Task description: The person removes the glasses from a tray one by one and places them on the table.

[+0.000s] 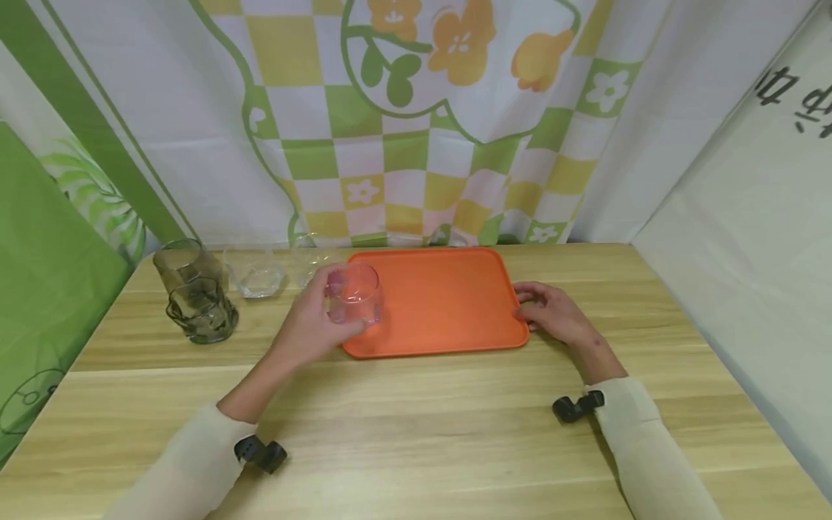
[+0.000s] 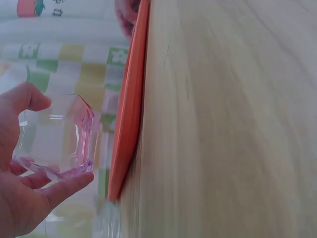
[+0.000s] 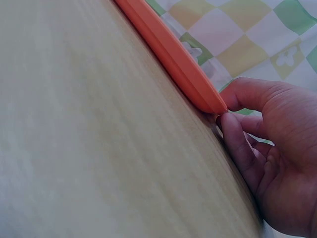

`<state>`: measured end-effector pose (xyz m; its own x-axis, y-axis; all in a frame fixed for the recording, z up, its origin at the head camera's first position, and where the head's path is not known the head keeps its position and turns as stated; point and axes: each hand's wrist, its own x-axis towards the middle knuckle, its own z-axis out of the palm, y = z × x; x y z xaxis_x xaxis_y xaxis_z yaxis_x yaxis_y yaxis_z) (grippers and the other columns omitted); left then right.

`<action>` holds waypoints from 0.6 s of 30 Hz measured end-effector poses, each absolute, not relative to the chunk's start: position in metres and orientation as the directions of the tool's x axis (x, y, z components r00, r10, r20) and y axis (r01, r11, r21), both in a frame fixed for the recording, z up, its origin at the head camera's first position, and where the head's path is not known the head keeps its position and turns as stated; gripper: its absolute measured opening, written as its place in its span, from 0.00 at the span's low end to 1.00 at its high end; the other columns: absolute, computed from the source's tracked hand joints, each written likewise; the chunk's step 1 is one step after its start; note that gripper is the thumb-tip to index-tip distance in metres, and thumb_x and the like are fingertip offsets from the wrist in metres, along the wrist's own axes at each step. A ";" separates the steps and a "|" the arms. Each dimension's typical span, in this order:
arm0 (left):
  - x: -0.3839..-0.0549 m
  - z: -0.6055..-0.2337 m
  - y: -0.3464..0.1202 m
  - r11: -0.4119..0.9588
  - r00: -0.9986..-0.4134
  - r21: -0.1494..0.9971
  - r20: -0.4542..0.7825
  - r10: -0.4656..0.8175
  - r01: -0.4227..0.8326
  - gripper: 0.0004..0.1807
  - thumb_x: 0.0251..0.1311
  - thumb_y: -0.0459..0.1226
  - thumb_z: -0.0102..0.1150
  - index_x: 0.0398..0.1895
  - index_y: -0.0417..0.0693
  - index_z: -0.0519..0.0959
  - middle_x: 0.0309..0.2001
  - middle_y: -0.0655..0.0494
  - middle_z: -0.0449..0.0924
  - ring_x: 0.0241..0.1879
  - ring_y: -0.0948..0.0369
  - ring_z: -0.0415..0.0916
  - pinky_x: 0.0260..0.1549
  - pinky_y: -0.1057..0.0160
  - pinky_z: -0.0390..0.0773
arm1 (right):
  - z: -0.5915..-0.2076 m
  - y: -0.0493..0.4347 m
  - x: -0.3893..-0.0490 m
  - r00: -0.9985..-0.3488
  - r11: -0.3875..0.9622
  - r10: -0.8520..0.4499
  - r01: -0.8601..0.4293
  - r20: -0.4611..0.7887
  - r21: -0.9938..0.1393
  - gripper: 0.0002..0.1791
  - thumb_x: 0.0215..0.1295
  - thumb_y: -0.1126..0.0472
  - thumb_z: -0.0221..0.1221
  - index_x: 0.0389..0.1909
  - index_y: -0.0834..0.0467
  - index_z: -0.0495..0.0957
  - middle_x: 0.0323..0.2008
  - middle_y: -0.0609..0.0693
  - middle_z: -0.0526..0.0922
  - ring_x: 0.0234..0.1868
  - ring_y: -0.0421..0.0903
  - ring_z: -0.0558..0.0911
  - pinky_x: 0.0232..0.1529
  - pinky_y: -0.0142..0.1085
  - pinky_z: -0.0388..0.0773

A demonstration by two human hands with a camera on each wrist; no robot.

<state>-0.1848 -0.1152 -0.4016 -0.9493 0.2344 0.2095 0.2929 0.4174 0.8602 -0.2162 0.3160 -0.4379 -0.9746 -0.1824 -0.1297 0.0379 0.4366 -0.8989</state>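
Observation:
My left hand grips a clear, pink-tinted drinking glass around its side, above the left end of an orange tray. In the left wrist view the glass has angular sides, with the thumb on one side and the fingers on the other. A gap shows there between its base and the tray. At the tray's right edge, my right hand pinches the rim. The right wrist view shows its fingertips right at the tray's corner, which lies low over the wooden table.
Left of the tray stand a tall smoky-grey glass and a shorter wavy grey glass in front of it. Two clear glasses, one angular and one partly behind my left hand, stand farther back. A checkered curtain hangs behind the table.

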 end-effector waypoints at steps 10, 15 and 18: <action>-0.183 -0.402 -0.156 0.440 -0.963 0.858 0.214 0.162 0.265 0.45 0.47 0.35 0.81 0.67 0.43 0.65 0.59 0.44 0.74 0.57 0.49 0.72 0.48 0.50 0.78 | -0.440 0.317 -0.216 -0.974 0.432 -0.183 0.041 -0.132 -0.901 0.34 0.70 0.63 0.65 0.73 0.66 0.66 0.57 0.67 0.76 0.39 0.44 0.84 0.37 0.36 0.85; -0.178 -0.398 -0.171 0.490 -0.968 0.836 0.197 0.153 0.248 0.43 0.48 0.31 0.75 0.68 0.40 0.63 0.59 0.41 0.74 0.57 0.47 0.71 0.50 0.48 0.76 | -0.440 0.317 -0.217 -0.974 0.427 -0.186 0.040 -0.131 -0.903 0.34 0.70 0.63 0.65 0.73 0.66 0.66 0.57 0.67 0.75 0.39 0.44 0.84 0.37 0.36 0.85; -0.176 -0.396 -0.180 0.517 -0.975 0.827 0.167 0.149 0.221 0.44 0.49 0.32 0.75 0.68 0.39 0.61 0.58 0.38 0.73 0.58 0.44 0.71 0.51 0.45 0.74 | -0.439 0.317 -0.217 -0.973 0.425 -0.186 0.042 -0.133 -0.904 0.34 0.70 0.63 0.65 0.73 0.66 0.65 0.57 0.67 0.75 0.40 0.45 0.84 0.38 0.36 0.85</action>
